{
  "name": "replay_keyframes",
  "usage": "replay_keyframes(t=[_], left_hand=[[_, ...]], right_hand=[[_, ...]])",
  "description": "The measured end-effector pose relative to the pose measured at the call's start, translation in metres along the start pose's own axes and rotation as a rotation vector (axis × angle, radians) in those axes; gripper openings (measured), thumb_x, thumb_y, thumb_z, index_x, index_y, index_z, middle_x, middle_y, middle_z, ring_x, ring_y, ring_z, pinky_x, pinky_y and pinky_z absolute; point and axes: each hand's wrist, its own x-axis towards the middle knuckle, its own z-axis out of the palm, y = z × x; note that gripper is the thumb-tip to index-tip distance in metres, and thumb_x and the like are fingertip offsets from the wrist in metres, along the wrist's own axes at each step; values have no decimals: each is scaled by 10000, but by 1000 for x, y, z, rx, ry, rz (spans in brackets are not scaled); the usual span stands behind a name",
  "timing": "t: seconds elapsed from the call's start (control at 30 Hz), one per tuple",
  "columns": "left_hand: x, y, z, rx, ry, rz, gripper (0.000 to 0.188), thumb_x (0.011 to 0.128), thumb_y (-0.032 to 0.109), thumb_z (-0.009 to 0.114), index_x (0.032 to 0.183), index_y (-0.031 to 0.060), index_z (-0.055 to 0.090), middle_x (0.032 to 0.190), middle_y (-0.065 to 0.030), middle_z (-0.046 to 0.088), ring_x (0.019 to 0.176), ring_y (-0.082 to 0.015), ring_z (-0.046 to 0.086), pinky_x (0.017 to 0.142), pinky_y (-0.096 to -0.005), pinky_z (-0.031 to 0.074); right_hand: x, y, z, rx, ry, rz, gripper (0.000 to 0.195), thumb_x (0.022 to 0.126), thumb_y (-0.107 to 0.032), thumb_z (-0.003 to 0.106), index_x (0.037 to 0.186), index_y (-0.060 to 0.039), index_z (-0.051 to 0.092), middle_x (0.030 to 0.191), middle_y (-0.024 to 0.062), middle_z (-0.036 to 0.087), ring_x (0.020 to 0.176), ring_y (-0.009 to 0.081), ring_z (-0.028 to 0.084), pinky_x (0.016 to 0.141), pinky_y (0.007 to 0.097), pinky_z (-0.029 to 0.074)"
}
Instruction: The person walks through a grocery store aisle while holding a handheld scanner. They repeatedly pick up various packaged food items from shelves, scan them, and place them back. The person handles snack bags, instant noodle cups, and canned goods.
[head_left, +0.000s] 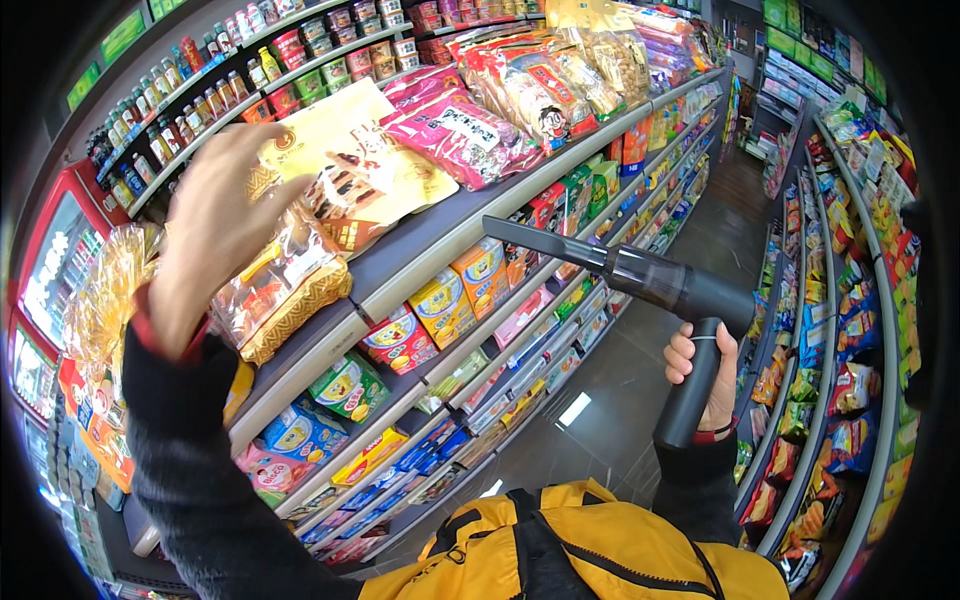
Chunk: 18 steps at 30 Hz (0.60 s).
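My right hand (701, 360) is wrapped around the grip of a black cordless handheld vacuum cleaner (652, 277). Its flat crevice nozzle points left, towards the edge of the top shelf (420, 262). My left hand (225, 217), somewhat blurred, hovers with fingers apart over the left part of that shelf; whether it touches the packs cannot be told. Below and beside it lie a clear snack bag with a gold zigzag border (300, 300) and a large cream-yellow food pouch (375, 165). Pink bags (465, 135) lie farther along the shelf.
Snack boxes (439, 296) fill the tiers under the top shelf. Bottles and cups stand on the wall shelf (247, 45) behind. A dark tiled aisle floor (607, 420) runs between this unit and the snack racks (825, 330) on the right. A red-framed glass-door cooler (64, 247) stands left.
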Motion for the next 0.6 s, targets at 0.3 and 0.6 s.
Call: replay_keyframes(t=[0.3,0.6], left_hand=[[160,-7,165,-99,-330,-59,488,882,404,634,1052,-51,679,927,-253,693,877,-366,682,781,-440,513],[237,-41,277,-50,-299,-231,605,834,570,649,802,-31,700,797,-211,689,781,-310,686,686,-436,502]], right_hand=[[27,-30,-20,26,32,-13,384,978,-420,516,1059,-46,486,802,52,514,665,157,518,609,303,499],[59,-49,-24,-58,-25,-93,405,992,-444,491,1074,-47,478,822,51,505,686,150,515,620,296,497]])
